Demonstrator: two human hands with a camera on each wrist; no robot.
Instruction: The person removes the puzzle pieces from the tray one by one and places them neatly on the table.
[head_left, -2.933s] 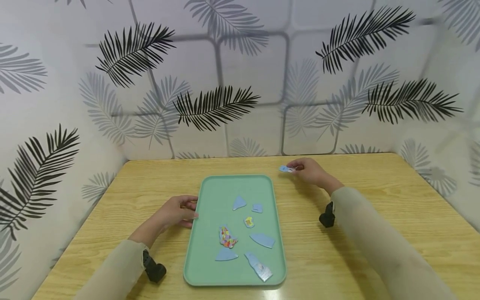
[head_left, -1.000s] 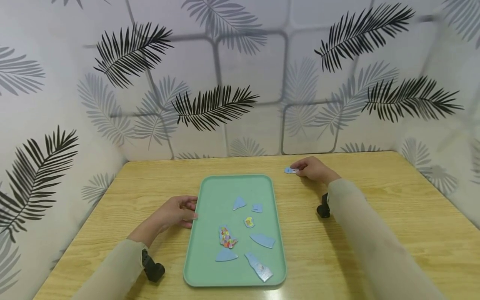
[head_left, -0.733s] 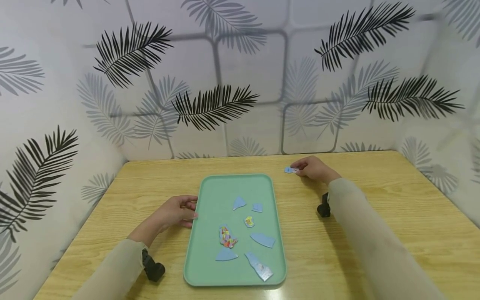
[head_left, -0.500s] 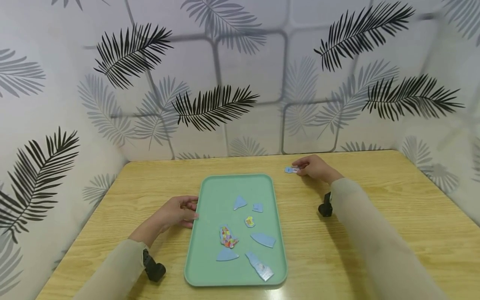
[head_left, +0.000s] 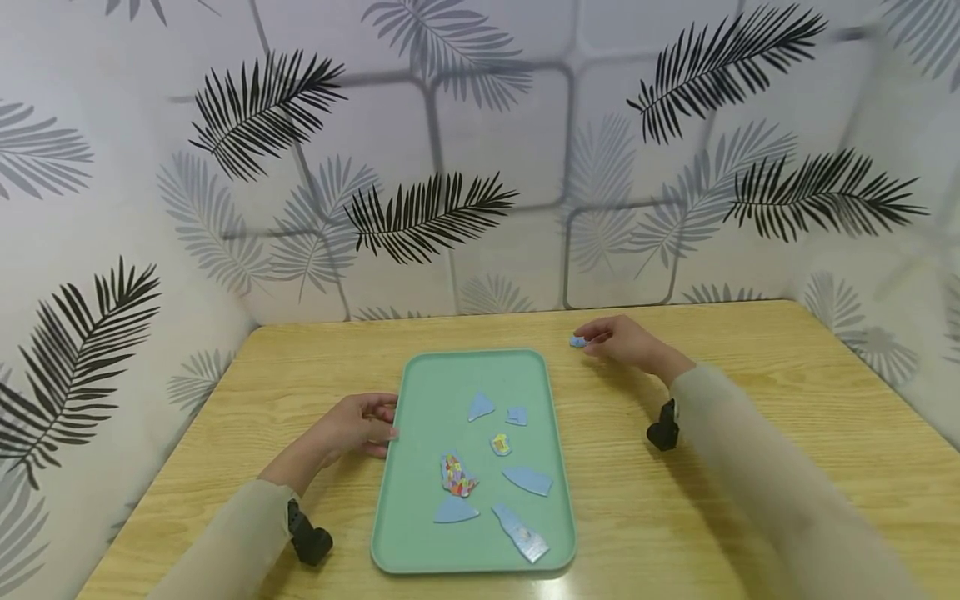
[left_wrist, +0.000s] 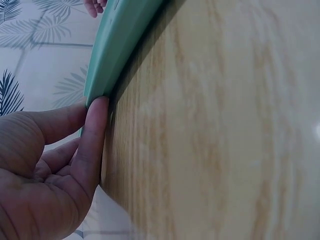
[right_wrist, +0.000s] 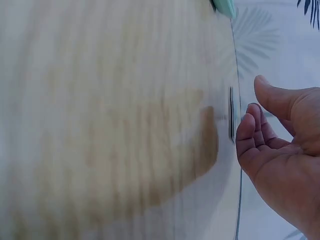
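While the left hand (head_left: 358, 425) rests on the wooden table (head_left: 787, 433) at about 9 o'clock from the green tray (head_left: 420, 392), its fingertips (left_wrist: 97, 107) touch the tray's left rim; the fingers lie loosely bent and grip nothing, which the left wrist view confirms, showing a relaxed palm with a fingertip against the tray edge (left_wrist: 117, 47). The right hand (head_left: 626, 342) lies on the table at about 1 o'clock from the tray, just past its far right corner. A small blue paper piece (head_left: 577, 341) lies flat on the table at the 9 o'clock side of that hand, right at the fingertips. In the right wrist view the piece shows edge-on as a thin dark line (right_wrist: 231, 120) just beside the fingers (right_wrist: 248, 131), with a narrow gap between them; the thumb stands apart from the fingers, so the hand is relaxed and holds nothing.

Inside the tray lie six more scraps, well apart from both hands: a blue wedge (head_left: 479, 407) and a small blue square (head_left: 516, 416) toward 12 o'clock, a small yellow scrap (head_left: 500, 444) near the middle, a multicoloured scrap (head_left: 455, 476) at its 8 o'clock, a blue curved scrap (head_left: 528, 480) at 4 o'clock, and a blue fan-shaped scrap (head_left: 455, 511) and a long pale scrap (head_left: 520, 533) toward 6 o'clock. A black wrist camera (head_left: 310, 542) sits under the left sleeve, another (head_left: 663, 432) under the right.
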